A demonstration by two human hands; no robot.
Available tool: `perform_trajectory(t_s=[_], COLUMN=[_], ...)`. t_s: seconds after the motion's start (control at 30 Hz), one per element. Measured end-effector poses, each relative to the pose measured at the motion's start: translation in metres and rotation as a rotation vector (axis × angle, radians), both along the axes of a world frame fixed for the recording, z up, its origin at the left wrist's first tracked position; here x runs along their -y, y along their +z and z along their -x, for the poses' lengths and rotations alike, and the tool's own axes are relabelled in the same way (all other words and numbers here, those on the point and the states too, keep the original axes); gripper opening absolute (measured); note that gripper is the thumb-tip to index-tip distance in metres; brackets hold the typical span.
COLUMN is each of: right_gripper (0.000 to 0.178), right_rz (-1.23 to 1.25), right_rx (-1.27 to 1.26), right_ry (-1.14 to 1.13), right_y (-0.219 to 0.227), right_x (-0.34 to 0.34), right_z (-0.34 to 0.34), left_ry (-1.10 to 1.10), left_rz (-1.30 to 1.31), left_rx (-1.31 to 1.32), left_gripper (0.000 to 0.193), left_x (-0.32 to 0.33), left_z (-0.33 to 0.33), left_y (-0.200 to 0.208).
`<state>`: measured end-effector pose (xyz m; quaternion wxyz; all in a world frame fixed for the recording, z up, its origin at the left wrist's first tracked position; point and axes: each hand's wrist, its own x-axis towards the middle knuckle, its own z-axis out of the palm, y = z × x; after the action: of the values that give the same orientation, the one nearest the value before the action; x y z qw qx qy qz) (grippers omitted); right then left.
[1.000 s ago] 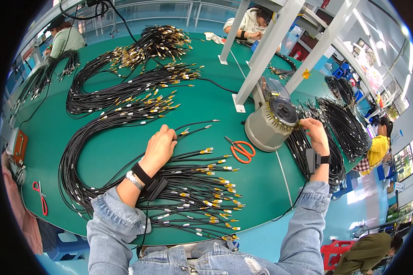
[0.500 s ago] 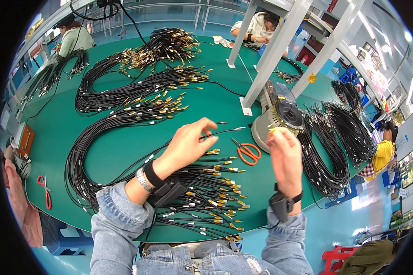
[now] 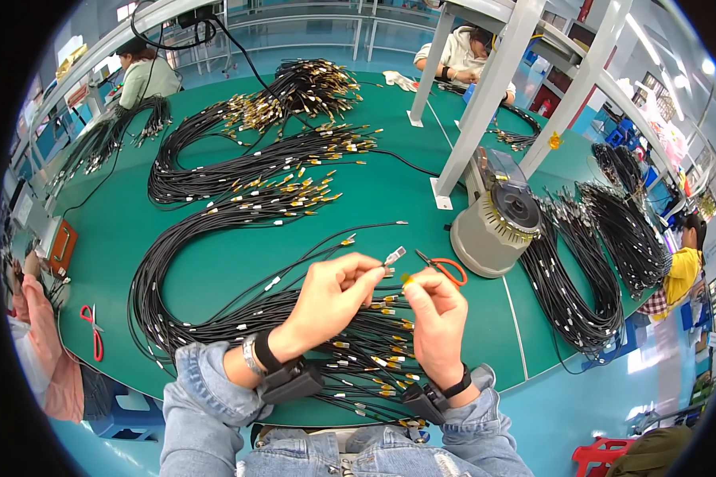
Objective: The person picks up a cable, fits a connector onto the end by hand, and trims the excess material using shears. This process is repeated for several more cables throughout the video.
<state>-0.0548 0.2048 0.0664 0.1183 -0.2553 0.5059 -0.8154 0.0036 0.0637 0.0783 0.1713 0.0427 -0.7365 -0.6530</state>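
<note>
My left hand (image 3: 334,298) is closed, pinching a black cable just behind its clear-and-silver plug end (image 3: 395,255). Close to that plug, my right hand (image 3: 437,316) holds a small piece of yellow tape (image 3: 407,280) between thumb and fingertips. The tape looks apart from the cable. Below both hands spreads a bundle of black cables (image 3: 366,342), many with yellow-wrapped ends and white labels. Just beyond my right hand lie orange-handled cutters (image 3: 451,269), partly hidden by it. A grey round tape dispenser (image 3: 485,242) stands at the right.
Further cable bundles lie at the back (image 3: 207,151) and on the right (image 3: 573,278). Red-handled scissors (image 3: 95,334) rest at the left edge, near an orange-brown box (image 3: 60,245). Metal frame posts (image 3: 485,103) rise behind the dispenser. Other people sit around the green table (image 3: 406,183).
My right hand has come left and down from the dispenser, bringing the yellow tape close to my left hand. My left hand has lowered slightly and now pinches a cable near its plug.
</note>
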Motion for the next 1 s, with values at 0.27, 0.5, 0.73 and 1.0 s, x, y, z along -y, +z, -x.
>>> perform_trajectory(t_s=[0.27, 0.5, 0.73, 1.0], right_gripper=[0.003, 0.003, 0.002, 0.003], right_rz=[-0.015, -0.031, -0.031, -0.032], right_rx=[-0.059, -0.073, -0.060, -0.058], right_ry=[-0.029, -0.087, -0.110, -0.098], right_y=[-0.009, -0.009, -0.012, -0.013], right_x=[0.007, 0.008, 0.008, 0.008], right_z=[-0.002, -0.001, -0.001, -0.001], left_ry=[0.004, 0.033, 0.024, 0.046], left_rz=[-0.140, -0.065, -0.072, -0.033], left_rx=[-0.006, -0.025, -0.038, -0.049], left_gripper=[0.017, 0.017, 0.016, 0.016], left_x=[-0.011, -0.015, -0.018, -0.019], left_z=[-0.007, -0.009, -0.010, -0.011], left_y=[-0.012, -0.013, -0.012, -0.013])
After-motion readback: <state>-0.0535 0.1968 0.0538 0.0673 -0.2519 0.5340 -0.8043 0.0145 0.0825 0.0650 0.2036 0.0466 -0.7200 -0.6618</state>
